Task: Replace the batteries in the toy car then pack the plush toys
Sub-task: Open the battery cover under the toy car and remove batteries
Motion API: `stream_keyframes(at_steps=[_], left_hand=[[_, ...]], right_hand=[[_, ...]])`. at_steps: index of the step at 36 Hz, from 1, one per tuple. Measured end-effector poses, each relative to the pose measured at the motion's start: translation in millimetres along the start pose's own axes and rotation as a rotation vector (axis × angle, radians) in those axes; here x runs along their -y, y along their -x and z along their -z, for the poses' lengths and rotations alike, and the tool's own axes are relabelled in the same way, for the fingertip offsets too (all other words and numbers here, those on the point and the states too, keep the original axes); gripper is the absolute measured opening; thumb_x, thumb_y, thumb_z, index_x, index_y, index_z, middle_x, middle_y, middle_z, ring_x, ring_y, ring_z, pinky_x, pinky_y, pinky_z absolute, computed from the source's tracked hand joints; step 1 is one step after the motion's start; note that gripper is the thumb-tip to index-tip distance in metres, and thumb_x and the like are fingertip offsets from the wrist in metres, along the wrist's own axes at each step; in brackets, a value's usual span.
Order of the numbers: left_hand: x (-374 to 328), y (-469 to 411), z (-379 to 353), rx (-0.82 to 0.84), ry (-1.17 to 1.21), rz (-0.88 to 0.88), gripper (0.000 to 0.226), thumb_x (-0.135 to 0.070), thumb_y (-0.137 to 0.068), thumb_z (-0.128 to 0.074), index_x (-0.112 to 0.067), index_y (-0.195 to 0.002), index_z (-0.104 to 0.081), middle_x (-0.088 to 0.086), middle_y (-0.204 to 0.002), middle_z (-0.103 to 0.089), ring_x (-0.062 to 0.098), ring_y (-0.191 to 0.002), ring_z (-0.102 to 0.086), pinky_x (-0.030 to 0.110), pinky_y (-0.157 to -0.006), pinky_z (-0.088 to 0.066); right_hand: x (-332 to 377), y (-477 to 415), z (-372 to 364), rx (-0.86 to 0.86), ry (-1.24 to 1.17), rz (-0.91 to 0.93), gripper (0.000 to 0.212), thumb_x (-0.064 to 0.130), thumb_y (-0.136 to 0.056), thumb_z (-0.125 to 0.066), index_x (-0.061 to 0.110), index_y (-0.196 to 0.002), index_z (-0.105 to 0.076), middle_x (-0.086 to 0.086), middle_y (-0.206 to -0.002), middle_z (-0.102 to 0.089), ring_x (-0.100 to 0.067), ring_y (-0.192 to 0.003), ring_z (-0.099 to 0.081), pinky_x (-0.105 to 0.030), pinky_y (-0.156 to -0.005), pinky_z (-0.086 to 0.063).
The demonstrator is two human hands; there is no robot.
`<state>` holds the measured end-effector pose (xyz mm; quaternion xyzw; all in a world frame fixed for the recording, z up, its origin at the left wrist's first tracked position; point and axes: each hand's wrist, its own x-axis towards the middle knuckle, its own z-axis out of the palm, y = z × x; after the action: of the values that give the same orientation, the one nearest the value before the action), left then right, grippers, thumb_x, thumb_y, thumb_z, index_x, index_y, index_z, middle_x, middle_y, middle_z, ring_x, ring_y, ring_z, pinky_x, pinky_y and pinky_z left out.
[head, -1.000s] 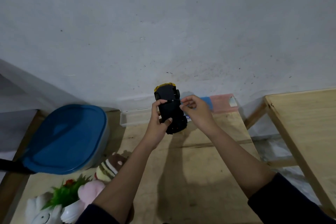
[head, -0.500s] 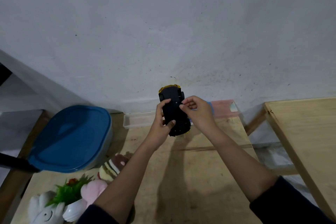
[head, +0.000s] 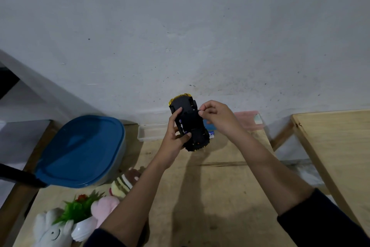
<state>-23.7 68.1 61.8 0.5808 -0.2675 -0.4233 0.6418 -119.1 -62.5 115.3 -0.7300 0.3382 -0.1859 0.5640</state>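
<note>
Grey-white plaster wall [head: 180, 26] fills the upper half, speckled with dark marks. Below it a light plywood table [head: 210, 196] with bare top in the middle; a second pale wooden table [head: 340, 146] stands apart at right, gap between them. Big container with a glossy blue rounded lid [head: 80, 150] sits on the left part of the table, near the wall. Two forearms in dark sleeves reach in from the bottom edge. Plush toys lie in a cluster at bottom left, just in front of the blue lid: white plush rabbit [head: 50, 230], green spiky plush plant with a red bit on top [head: 77, 208], pink plush toy [head: 104, 208], brown-and-cream striped plush toy [head: 124, 182], all touching or overlapping. Clear shallow plastic tray [head: 152, 131] lies against the wall behind the hands; pink plastic tray [head: 249, 119] beside it further right, partly hidden. Black toy car with yellow body trim [head: 189, 124] is held up above the table, underside facing camera, nose toward the wall. Left hand [head: 174, 138] clamped on the car's left side, thumb across the chassis. Right hand [head: 218, 118] pinches at the car's right edge with fingertips; can't tell what's between them. Small blue-white item [head: 211, 134] peeks out just right of the car, too small to identify.
</note>
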Motion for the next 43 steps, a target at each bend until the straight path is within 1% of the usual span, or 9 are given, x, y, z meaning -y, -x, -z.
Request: stream_keyframes(at_steps=[9, 13, 16, 20, 24, 27, 33, 39, 43], left_hand=[[1, 1, 17, -0.051, 0.003, 0.013, 0.074, 0.008, -0.088, -0.055, -0.051, -0.129, -0.037, 0.014, -0.127, -0.049, 0.030, -0.112, -0.055, 0.040, -0.079, -0.056], [2, 2, 26, -0.087, 0.017, 0.028, 0.074, 0.008, -0.087, -0.056, -0.050, -0.129, -0.038, 0.016, -0.128, -0.047, 0.031, -0.110, -0.057, 0.047, -0.084, -0.054], [3, 3, 31, -0.102, 0.038, 0.022, 0.075, 0.009, -0.086, -0.056, -0.046, -0.132, -0.036, 0.012, -0.123, -0.050, 0.026, -0.103, -0.059, 0.042, -0.079, -0.055], [5, 5, 34, -0.125, 0.045, 0.026, 0.074, 0.010, -0.085, -0.056, -0.046, -0.130, -0.036, 0.009, -0.120, -0.050, 0.027, -0.104, -0.056, 0.040, -0.077, -0.055], [7, 6, 38, -0.134, 0.045, 0.038, 0.075, 0.010, -0.085, -0.057, -0.049, -0.127, -0.038, 0.012, -0.124, -0.049, 0.031, -0.108, -0.055, 0.040, -0.073, -0.054], [9, 7, 41, -0.137, 0.038, 0.047, 0.075, 0.010, -0.085, -0.057, -0.050, -0.126, -0.039, 0.014, -0.126, -0.048, 0.031, -0.107, -0.055, 0.038, -0.071, -0.054], [12, 8, 40, -0.147, 0.046, 0.049, 0.076, 0.012, -0.085, -0.056, -0.046, -0.130, -0.037, 0.015, -0.129, -0.047, 0.032, -0.112, -0.054, 0.033, -0.070, -0.057], [13, 7, 39, -0.146, 0.034, 0.048, 0.076, 0.011, -0.084, -0.058, -0.049, -0.128, -0.038, 0.015, -0.134, -0.044, 0.035, -0.116, -0.052, 0.037, -0.075, -0.057], [13, 5, 40, -0.139, 0.006, 0.043, 0.076, 0.009, -0.084, -0.059, -0.052, -0.125, -0.040, 0.016, -0.138, -0.040, 0.035, -0.119, -0.049, 0.038, -0.077, -0.058]], right_hand=[[-14, -1, 25, -0.160, -0.100, -0.032, 0.012, 0.008, -0.089, -0.057, 0.016, -0.081, -0.055, 0.002, -0.077, -0.058, -0.008, -0.071, -0.055, -0.009, -0.055, -0.047], [-46, 8, 33, -0.230, -0.130, -0.140, 0.015, 0.004, -0.089, -0.055, 0.014, -0.078, -0.054, 0.001, -0.078, -0.057, -0.010, -0.074, -0.055, -0.019, -0.061, -0.046], [-74, 18, 28, -0.232, -0.113, -0.233, 0.005, 0.004, -0.090, -0.054, 0.007, -0.087, -0.054, -0.001, -0.080, -0.057, -0.011, -0.075, -0.054, -0.019, -0.062, -0.044], [-116, 27, 11, -0.202, -0.064, -0.361, 0.020, -0.003, -0.087, -0.055, 0.010, -0.072, -0.052, -0.005, -0.077, -0.056, -0.017, -0.075, -0.055, -0.021, -0.061, -0.047], [-147, 34, -3, -0.143, 0.020, -0.456, 0.024, -0.002, -0.085, -0.058, 0.014, -0.067, -0.054, -0.004, -0.077, -0.058, -0.026, -0.086, -0.058, -0.041, -0.077, -0.051], [-157, 39, -8, -0.124, 0.052, -0.466, 0.025, -0.002, -0.085, -0.058, 0.013, -0.067, -0.054, -0.003, -0.072, -0.056, -0.024, -0.082, -0.055, -0.033, -0.067, -0.047], [-160, 44, -9, -0.129, 0.110, -0.435, 0.023, -0.001, -0.082, -0.063, 0.014, -0.069, -0.052, -0.001, -0.068, -0.052, -0.020, -0.076, -0.051, -0.024, -0.059, -0.040], [-159, 48, -7, -0.081, 0.135, -0.398, 0.025, -0.006, -0.073, -0.071, 0.009, -0.080, -0.053, -0.001, -0.074, -0.055, -0.018, -0.075, -0.053, -0.018, -0.061, -0.044], [-158, 49, -8, -0.061, 0.190, -0.367, 0.029, -0.005, -0.072, -0.072, 0.014, -0.076, -0.052, 0.001, -0.074, -0.054, -0.015, -0.071, -0.051, -0.017, -0.060, -0.042]])
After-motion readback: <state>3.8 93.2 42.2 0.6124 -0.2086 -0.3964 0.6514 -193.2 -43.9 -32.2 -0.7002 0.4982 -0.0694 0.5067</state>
